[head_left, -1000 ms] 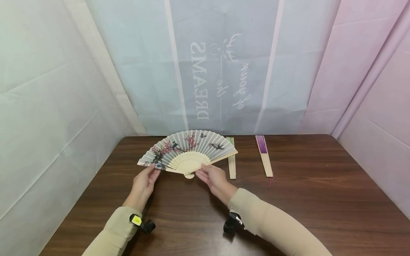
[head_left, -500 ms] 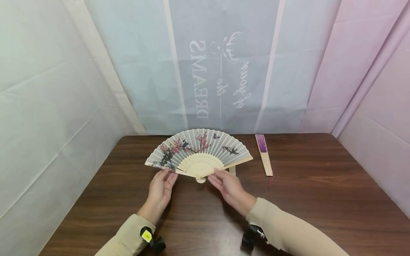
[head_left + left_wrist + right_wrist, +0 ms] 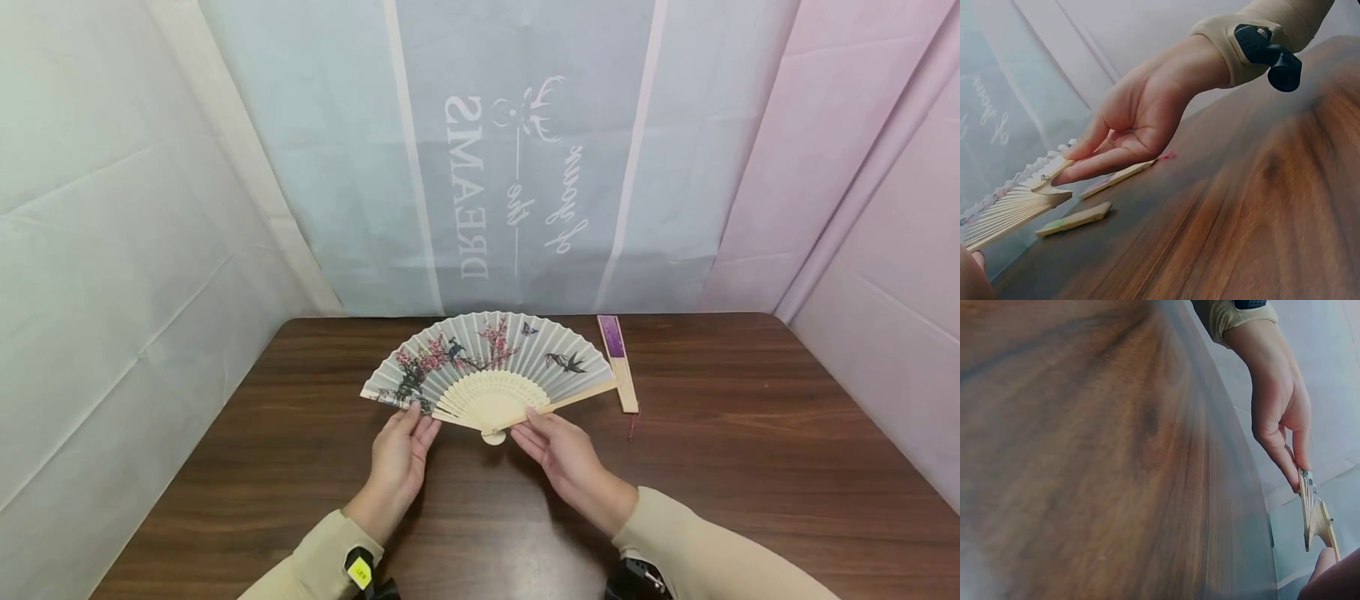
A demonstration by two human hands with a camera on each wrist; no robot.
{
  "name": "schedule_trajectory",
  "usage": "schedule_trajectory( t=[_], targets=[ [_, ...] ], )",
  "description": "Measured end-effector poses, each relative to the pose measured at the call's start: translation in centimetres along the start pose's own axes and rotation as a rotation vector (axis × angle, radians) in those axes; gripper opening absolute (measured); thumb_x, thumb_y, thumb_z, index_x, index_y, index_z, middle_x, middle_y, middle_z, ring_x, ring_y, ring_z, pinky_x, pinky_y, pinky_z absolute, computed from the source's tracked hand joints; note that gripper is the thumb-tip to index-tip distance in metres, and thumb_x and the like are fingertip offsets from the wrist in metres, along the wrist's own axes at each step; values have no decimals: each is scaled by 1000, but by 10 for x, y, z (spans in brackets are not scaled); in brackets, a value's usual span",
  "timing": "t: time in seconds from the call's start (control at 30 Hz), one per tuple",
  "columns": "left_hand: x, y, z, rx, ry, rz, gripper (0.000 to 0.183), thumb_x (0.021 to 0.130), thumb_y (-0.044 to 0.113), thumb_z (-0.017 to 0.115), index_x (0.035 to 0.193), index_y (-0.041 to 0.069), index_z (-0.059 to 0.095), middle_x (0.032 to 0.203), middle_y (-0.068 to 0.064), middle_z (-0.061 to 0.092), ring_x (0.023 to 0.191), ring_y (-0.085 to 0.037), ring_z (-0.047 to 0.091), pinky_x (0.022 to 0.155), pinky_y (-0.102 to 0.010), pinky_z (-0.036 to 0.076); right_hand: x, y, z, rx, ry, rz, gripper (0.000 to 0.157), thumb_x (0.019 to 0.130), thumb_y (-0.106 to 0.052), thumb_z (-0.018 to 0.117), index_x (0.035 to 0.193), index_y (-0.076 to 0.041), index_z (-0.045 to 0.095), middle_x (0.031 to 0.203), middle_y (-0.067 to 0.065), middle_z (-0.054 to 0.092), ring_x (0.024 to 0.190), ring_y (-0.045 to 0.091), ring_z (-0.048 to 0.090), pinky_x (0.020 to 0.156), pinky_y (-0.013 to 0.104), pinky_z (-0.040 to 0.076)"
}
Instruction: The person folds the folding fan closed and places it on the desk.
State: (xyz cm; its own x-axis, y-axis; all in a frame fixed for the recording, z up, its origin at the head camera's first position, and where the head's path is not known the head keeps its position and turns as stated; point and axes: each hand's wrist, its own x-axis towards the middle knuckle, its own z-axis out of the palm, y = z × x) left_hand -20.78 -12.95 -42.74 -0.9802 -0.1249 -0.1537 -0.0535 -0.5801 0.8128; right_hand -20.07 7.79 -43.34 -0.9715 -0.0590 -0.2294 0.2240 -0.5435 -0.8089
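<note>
A spread folding fan with pink blossoms, birds and a butterfly is held up over the wooden table in the head view. My left hand pinches its left edge between thumb and fingers. Near the pivot, my right hand pinches the right outer rib. The left wrist view looks across at the right hand, thumb above the rib and fingers below. From the right wrist camera, the left hand grips the fan's edge.
A folded purple fan with a red tassel lies on the table at the back right. Another folded fan with green lies beside it, hidden behind the spread fan in the head view. Fabric panels stand around the table.
Both hands have carried the spread fan to the right and slightly nearer. It has come in front of the green folded fan and now overlaps the purple one's edge.
</note>
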Motion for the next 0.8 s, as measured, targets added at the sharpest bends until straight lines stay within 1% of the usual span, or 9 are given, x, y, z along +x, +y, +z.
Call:
schedule_trajectory(
  t=[0.03, 0.1, 0.23, 0.3, 0.43, 0.53, 0.7, 0.8],
  targets=[
    [-1, -1, 1, 8, 4, 0, 54, 100, 11, 37, 140, -12, 9, 140, -30, 27, 131, -34, 32, 104, -33, 40, -1, -1, -1, -4, -1, 1, 10, 95, -3, 47, 99, 6, 49, 83, 8, 65, 85, 18, 66, 89, 35, 54],
    [-3, -2, 3, 7, 20, -4, 52, 100, 11, 38, 139, -11, 12, 136, -26, 34, 129, -32, 37, 103, -33, 42, -4, -2, -3, -9, 1, 5, 9, 95, -3, 47, 98, 5, 50, 82, 8, 65, 85, 18, 67, 89, 35, 54],
    [-4, -5, 6, -8, 35, -6, 50, 99, 11, 41, 137, -11, 18, 123, -17, 47, 118, -25, 49, 99, -35, 46, -9, -4, -6, -22, -4, 14, 9, 96, -3, 45, 97, 4, 52, 83, 8, 66, 85, 18, 67, 91, 36, 53],
    [-3, -7, 6, -19, 33, -10, 47, 99, 10, 41, 137, -11, 22, 117, -13, 52, 113, -22, 54, 97, -35, 48, -10, -5, -7, -31, -22, 22, 10, 96, -4, 45, 97, 3, 51, 84, 7, 66, 85, 17, 67, 91, 35, 53],
    [-3, -8, 6, -35, 34, -14, 43, 98, 8, 43, 134, -11, 30, 111, -11, 59, 105, -19, 59, 93, -34, 51, -12, -7, -10, -48, -64, 45, 10, 96, -5, 45, 97, 2, 52, 83, 5, 66, 85, 16, 67, 90, 33, 54],
    [-3, -9, 6, -42, 32, -15, 42, 97, 7, 45, 133, -12, 33, 108, -11, 61, 103, -19, 60, 91, -34, 52, -14, -8, -12, -58, -82, 51, 9, 96, -4, 46, 93, 0, 53, 83, 5, 66, 85, 16, 67, 92, 34, 53],
    [-3, -9, 8, -50, 31, -16, 38, 96, 6, 46, 129, -12, 38, 100, -8, 65, 98, -18, 63, 89, -33, 54, -15, -10, -16, -69, -88, 50, 13, 96, -4, 46, 85, -3, 54, 82, 4, 65, 84, 15, 67, 93, 36, 52],
    [-2, -10, 9, -47, 31, -14, 37, 96, 4, 45, 129, -12, 37, 98, -7, 64, 96, -18, 63, 88, -33, 54, -16, -11, -18, -76, -92, 55, 14, 96, -5, 46, 85, -4, 54, 81, 4, 66, 84, 15, 67, 91, 35, 53]
  ],
)
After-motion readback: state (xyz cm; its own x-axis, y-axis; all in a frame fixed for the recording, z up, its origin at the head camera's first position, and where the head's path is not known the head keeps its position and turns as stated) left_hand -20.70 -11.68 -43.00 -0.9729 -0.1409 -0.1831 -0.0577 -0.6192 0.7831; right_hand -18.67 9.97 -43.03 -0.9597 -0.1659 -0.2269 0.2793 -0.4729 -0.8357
